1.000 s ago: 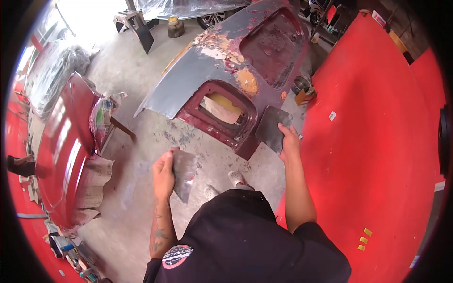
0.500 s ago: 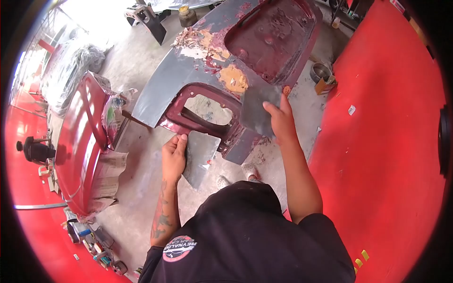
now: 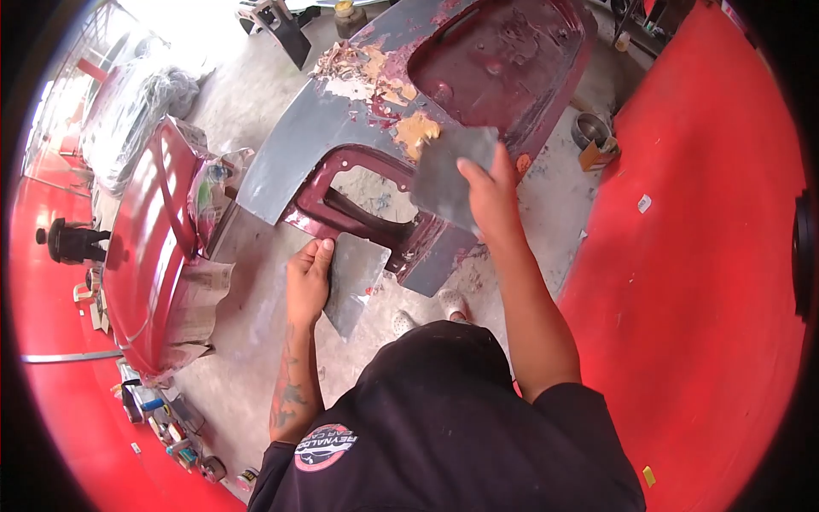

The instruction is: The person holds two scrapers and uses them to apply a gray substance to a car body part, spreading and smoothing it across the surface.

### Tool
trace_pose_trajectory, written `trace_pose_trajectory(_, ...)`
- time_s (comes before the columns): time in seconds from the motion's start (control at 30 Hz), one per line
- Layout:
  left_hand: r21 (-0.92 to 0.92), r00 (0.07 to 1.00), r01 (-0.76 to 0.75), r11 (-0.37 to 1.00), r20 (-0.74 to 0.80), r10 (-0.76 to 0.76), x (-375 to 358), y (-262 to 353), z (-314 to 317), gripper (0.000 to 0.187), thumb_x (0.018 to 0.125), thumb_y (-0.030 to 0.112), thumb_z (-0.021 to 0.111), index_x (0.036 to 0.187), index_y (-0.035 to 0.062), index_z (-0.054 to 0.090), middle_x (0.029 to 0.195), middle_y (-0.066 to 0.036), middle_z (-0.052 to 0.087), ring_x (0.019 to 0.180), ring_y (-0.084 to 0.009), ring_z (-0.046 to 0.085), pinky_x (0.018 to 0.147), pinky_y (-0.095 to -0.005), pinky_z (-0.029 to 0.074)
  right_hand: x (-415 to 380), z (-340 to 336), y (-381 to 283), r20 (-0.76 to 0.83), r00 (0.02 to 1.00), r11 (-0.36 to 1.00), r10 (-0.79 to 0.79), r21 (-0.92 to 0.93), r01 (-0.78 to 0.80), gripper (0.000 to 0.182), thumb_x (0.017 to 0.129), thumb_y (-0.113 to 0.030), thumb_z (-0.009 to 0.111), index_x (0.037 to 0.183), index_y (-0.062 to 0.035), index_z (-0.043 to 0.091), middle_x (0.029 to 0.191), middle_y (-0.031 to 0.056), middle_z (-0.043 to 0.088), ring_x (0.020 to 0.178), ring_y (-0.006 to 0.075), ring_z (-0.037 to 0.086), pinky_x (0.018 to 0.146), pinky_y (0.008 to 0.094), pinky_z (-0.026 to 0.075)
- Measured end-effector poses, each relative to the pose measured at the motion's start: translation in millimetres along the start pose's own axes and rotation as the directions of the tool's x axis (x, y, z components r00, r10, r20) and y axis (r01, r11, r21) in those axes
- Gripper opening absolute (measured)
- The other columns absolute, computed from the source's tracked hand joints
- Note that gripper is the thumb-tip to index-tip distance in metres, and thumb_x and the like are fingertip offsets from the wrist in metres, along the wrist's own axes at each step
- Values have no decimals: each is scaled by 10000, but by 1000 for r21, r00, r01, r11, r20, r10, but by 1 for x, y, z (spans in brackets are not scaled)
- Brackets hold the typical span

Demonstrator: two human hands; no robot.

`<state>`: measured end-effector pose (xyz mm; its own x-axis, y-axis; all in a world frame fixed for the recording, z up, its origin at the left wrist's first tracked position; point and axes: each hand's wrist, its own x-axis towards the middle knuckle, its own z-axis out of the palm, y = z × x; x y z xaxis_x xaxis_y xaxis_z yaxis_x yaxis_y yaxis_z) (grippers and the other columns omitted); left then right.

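Observation:
My left hand (image 3: pixel 307 277) is closed on the edge of a thin grey plate (image 3: pixel 357 277), the thumb lying on top. A small red spot shows near that plate's right side. In my right hand (image 3: pixel 493 200) is a darker, squarish spreader plate (image 3: pixel 445 177), gripped at its right edge. This darker plate overlaps the car body panel (image 3: pixel 290 145) in view, just below an orange-tan filler patch (image 3: pixel 415 134). The panel is grey and maroon with openings and rough, peeling filler (image 3: pixel 350 68). The left plate appears over the floor at the panel's near edge.
A red car panel (image 3: pixel 153 256) with paper and plastic stands at left, and a person in dark clothes (image 3: pixel 75 241) is beyond it. A metal bowl (image 3: pixel 590 128) and small box (image 3: pixel 597 155) lie right. Several tools (image 3: pixel 175 435) line the lower left.
My right hand has moved left and slightly up with its plate, now closer to the filler patch. My left hand has shifted slightly left. The person in the background has changed posture.

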<state>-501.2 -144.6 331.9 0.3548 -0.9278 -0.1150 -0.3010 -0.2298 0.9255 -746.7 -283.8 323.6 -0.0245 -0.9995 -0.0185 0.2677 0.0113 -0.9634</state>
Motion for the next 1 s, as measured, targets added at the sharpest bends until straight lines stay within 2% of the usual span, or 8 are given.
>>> trace_pose_trajectory(0.13, -41, 999, 25, 999, 23, -24, 1, 2, -2, 335, 1008, 284, 544, 841, 12, 646, 731, 52, 587, 650, -34, 459, 597, -224, 393, 13, 18, -20, 40, 998, 999, 43, -24, -42, 369, 859, -70, 585, 1203, 21, 490, 1122, 142, 587, 1044, 213, 561, 914, 346, 442)
trace_pose_trajectory(0.2, -25, 999, 47, 999, 24, -47, 1, 3, -2, 334, 1007, 287, 544, 845, 14, 645, 731, 53, 587, 648, -34, 458, 594, -225, 393, -5, 5, -17, -49, 999, 984, -13, -178, 4, 349, 856, -72, 584, 1177, 24, 488, 1108, 150, 587, 1038, 223, 561, 897, 353, 443)
trace_pose_trajectory(0.5, -96, 998, 13, 995, 65, -7, 4, -2, -4, 322, 1007, 279, 546, 846, 16, 640, 724, 65, 573, 647, -27, 444, 588, -216, 377, 7, 13, -18, 6, 995, 995, 97, -20, -97, 366, 853, -75, 584, 1195, 22, 494, 1146, 149, 581, 1063, 231, 565, 918, 351, 447)
trace_pose_trajectory(0.6, -80, 997, 41, 996, 75, -35, 5, -6, -4, 318, 1008, 277, 542, 857, 16, 643, 733, 62, 579, 652, -26, 447, 594, -214, 382, -14, -16, 7, -34, 999, 997, 8, -81, -11, 358, 853, -71, 579, 1186, 24, 490, 1125, 147, 586, 1035, 224, 568, 895, 352, 451)
trace_pose_trajectory(0.73, -131, 997, 46, 990, 63, -38, 3, -5, -3, 322, 1010, 277, 540, 860, 12, 644, 737, 60, 581, 651, -25, 449, 595, -211, 387, -34, -8, -9, -41, 994, 994, 100, -51, -102, 360, 849, -58, 575, 1188, 27, 489, 1122, 157, 592, 1017, 234, 576, 896, 354, 451)
trace_pose_trajectory(0.83, -103, 998, 43, 994, 59, -37, 2, -1, -4, 324, 1011, 279, 538, 855, 14, 641, 738, 59, 580, 652, -26, 452, 595, -212, 389, -20, -4, -11, -43, 998, 981, 48, -185, -55, 354, 852, -52, 568, 1189, 25, 489, 1126, 150, 597, 1010, 222, 578, 905, 350, 450)
trace_pose_trajectory(0.93, -104, 997, 44, 994, 75, -36, 4, -3, -3, 324, 1011, 279, 539, 847, 18, 637, 738, 59, 580, 654, -27, 453, 596, -214, 390, -28, -17, 1, -16, 997, 984, 69, -164, -71, 359, 852, -57, 571, 1192, 23, 487, 1137, 140, 595, 1015, 215, 572, 901, 351, 450)
trace_pose_trajectory(1.0, -111, 997, 40, 993, 75, -32, 5, -6, -4, 323, 1010, 280, 541, 844, 20, 635, 738, 59, 580, 654, -28, 453, 596, -216, 390, -36, -18, 6, 19, 986, 972, 167, 163, -168, 357, 849, -63, 574, 1186, 22, 490, 1132, 133, 601, 1000, 205, 567, 884, 346, 451)
